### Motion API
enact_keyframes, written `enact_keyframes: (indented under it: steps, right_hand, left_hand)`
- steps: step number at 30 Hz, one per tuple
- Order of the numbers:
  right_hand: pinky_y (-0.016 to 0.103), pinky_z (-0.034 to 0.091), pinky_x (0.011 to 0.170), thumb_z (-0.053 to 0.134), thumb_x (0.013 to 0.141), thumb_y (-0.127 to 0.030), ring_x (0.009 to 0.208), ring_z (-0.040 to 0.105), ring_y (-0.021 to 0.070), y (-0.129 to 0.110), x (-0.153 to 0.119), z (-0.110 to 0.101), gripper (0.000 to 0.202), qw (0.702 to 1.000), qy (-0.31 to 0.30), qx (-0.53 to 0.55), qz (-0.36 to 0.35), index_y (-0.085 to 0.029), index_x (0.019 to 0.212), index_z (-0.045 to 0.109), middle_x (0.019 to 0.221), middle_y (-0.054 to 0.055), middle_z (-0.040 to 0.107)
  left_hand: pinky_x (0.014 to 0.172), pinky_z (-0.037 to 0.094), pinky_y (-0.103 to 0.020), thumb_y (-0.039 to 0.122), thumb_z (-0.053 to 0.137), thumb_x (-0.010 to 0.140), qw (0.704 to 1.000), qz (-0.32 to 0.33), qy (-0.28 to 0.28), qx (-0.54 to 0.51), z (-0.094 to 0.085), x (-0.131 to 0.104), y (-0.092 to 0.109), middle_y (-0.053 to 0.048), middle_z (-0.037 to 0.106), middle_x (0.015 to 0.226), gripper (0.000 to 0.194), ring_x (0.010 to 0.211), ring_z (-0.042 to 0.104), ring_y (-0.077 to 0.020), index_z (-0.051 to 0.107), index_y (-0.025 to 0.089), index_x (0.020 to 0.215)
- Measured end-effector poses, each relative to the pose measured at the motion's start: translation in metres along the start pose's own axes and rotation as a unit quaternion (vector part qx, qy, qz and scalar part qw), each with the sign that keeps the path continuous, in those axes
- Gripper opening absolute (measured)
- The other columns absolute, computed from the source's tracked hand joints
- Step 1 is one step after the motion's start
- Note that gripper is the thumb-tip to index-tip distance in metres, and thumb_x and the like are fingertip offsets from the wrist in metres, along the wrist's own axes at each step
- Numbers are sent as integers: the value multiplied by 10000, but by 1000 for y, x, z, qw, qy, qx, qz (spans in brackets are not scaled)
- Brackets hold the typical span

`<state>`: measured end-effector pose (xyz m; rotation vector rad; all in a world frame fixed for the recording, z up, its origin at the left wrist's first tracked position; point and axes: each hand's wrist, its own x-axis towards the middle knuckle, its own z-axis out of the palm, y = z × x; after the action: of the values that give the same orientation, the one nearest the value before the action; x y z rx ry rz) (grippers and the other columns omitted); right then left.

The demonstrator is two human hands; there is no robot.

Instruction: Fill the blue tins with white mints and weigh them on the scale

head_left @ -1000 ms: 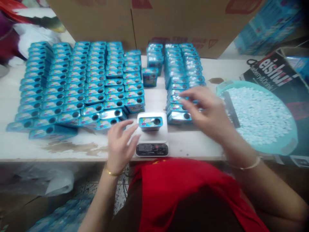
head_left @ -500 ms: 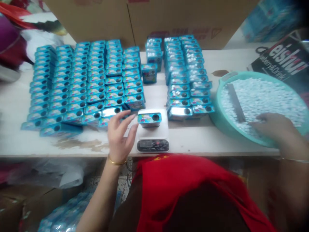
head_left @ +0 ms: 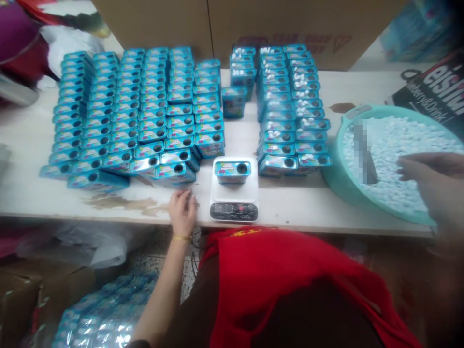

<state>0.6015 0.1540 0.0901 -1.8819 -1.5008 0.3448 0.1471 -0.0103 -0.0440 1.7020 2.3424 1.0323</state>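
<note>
A blue tin (head_left: 232, 172) with a dark round hole in its top stands on a small white scale (head_left: 234, 193). Left of the scale, my left hand (head_left: 182, 211) rests at the table edge with its fingers curled; whether anything is in it I cannot make out. Over the right side of a turquoise basin (head_left: 335, 164) full of small white pieces (head_left: 402, 145), my right hand (head_left: 427, 179) is blurred, its fingers drawn together; what they hold is hidden. A flat grey strip (head_left: 366, 159), partly pixelated, lies on the pieces.
Rows of blue tins (head_left: 125, 116) cover the table's left part. More tins (head_left: 277, 124), several with white pieces on top, stand between scale and basin. A large cardboard box (head_left: 290, 29) rises behind. Wrapped blue packs (head_left: 105, 314) lie below the table.
My left hand has drawn back from beside the tin to the table edge, its fingers now curled. My right hand has lifted off the white pieces. The view has shifted slightly.
</note>
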Motion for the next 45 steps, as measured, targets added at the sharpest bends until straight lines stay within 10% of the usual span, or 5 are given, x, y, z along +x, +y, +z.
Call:
enact_keyframes:
  steps: [7, 18, 29, 35, 45]
  right_hand:
    - [311, 444, 601, 672, 743, -221, 607, 563, 122, -171, -62, 62, 72, 926, -278, 236, -99, -186, 795, 707, 719, 13, 662]
    - [302, 444, 704, 583, 811, -206, 765, 598, 159, -190, -77, 109, 126, 881, -360, 157, -264, -156, 792, 697, 793, 49, 680]
    - [155, 474, 459, 627, 804, -328, 601, 542, 81, -72, -100, 89, 149, 725, -382, 452, 352, -197, 828, 695, 734, 16, 574]
    - [144, 556, 623, 667, 752, -171, 688, 604, 94, -3, -128, 98, 162, 713, -331, 466, 406, -206, 905, 710, 822, 40, 627]
    - [117, 494, 517, 716, 744, -250, 601, 538, 65, 12, -135, 109, 129, 708, -327, 506, 370, -193, 859, 700, 757, 9, 611]
  left_hand:
    - [843, 446, -374, 284, 508, 862, 1000, 16, 5, 11, 3, 0, -4, -116, 578, 963, 233, 932, 543, -219, 621, 142, 1008]
    - [835, 445, -355, 269, 524, 849, 1000, 22, 9, 18, 4, -2, -5, -102, 593, 962, 182, 925, 553, -211, 630, 157, 946]
    - [859, 437, -358, 273, 511, 859, 1000, 6, 5, 14, 4, -2, -2, -107, 592, 978, 189, 944, 548, -209, 630, 153, 943]
    - [854, 447, -347, 280, 507, 867, 1000, 15, 3, 12, 4, -1, -1, -95, 589, 956, 186, 934, 556, -199, 630, 156, 930]
    - [921, 450, -379, 207, 544, 866, 988, 129, 83, -31, -36, 33, 55, -83, 588, 1025, 194, 1011, 556, -185, 605, 172, 1046]
